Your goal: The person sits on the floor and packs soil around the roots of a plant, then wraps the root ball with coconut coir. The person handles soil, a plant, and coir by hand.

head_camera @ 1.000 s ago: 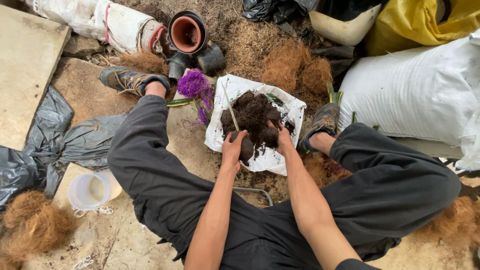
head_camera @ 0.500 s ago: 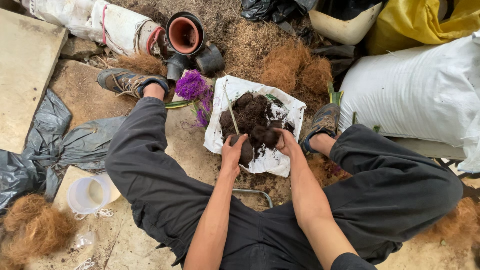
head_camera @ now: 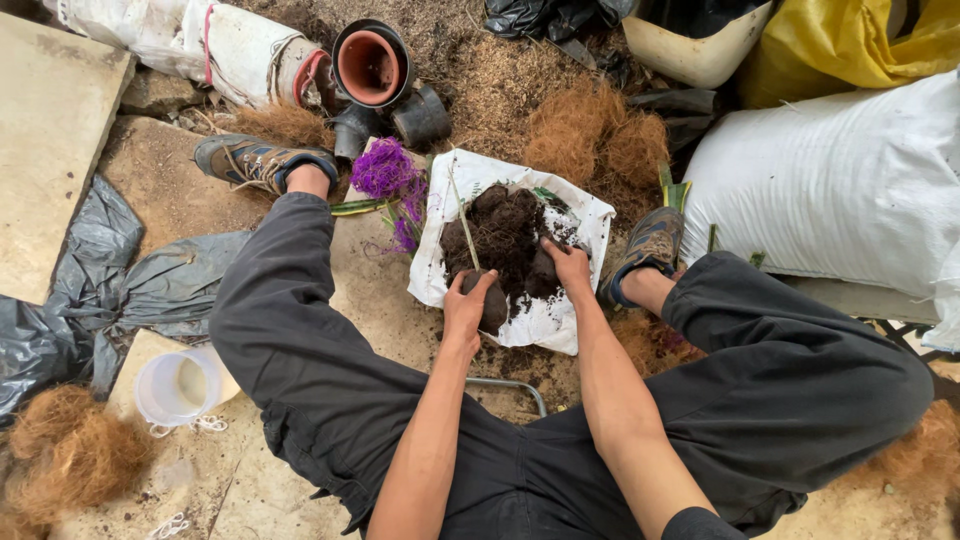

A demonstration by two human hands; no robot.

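Both hands work the dark soil heap (head_camera: 505,235) on the white sheet (head_camera: 560,320): left hand (head_camera: 468,305) cups a clod, right hand (head_camera: 570,265) presses open-palmed, purple-flowered plant (head_camera: 385,170) still unpotted.

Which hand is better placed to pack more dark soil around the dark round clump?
Left, probably. The left hand already cups the dark round clump at the near edge of the white sheet, while the right hand presses into the dark soil pile and could feed it.
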